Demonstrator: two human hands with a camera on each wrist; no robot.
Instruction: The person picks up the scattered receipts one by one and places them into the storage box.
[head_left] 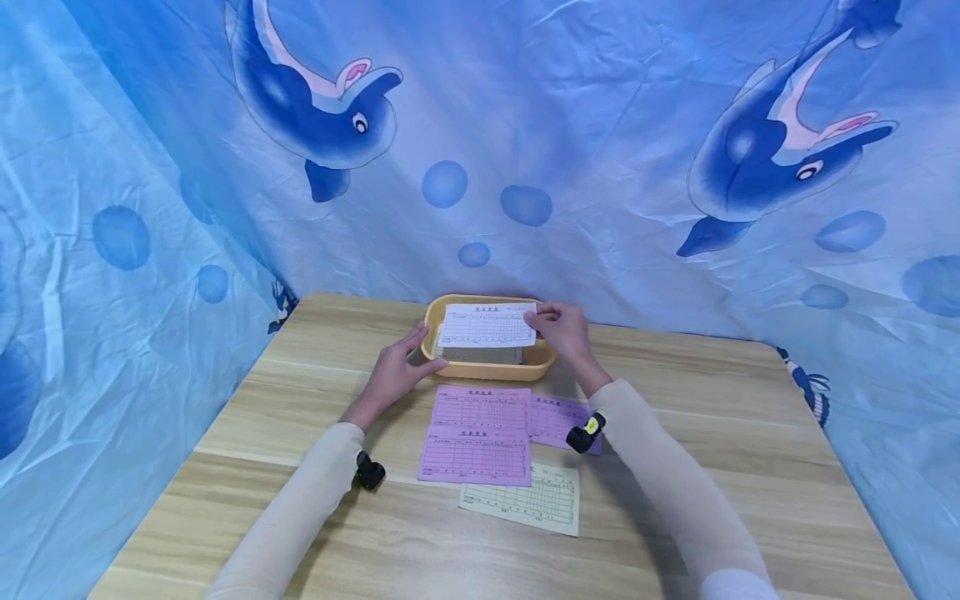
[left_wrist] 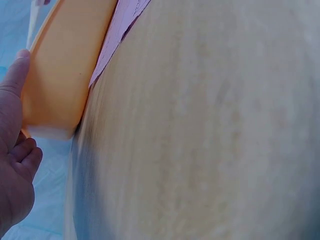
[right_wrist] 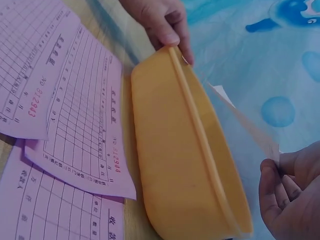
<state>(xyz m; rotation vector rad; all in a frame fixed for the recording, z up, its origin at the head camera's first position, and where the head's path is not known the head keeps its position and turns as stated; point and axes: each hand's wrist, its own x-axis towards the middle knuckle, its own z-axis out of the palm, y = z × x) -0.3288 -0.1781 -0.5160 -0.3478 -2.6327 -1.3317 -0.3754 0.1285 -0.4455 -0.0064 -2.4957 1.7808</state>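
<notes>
A yellow-orange plastic basket (head_left: 487, 372) stands at the back of the wooden table. My left hand (head_left: 393, 371) holds its left end, thumb on the near rim and fingers round the outer side; the left wrist view shows the thumb (left_wrist: 16, 75) against the wall. My right hand (head_left: 564, 332) pinches a white printed receipt slip (head_left: 486, 323) by its right edge. The slip is held up over the basket, and in the right wrist view this slip (right_wrist: 247, 122) appears edge-on above the rim. Beneath it, more paper (head_left: 480, 355) lies in the basket, mostly hidden.
In front of the basket, purple receipt slips (head_left: 476, 457) overlap on the table (head_left: 360, 533), one partly behind the right wrist camera (head_left: 585, 433). A pale green slip (head_left: 525, 502) lies partly under them. A blue dolphin-print curtain (head_left: 600, 150) hangs behind the table.
</notes>
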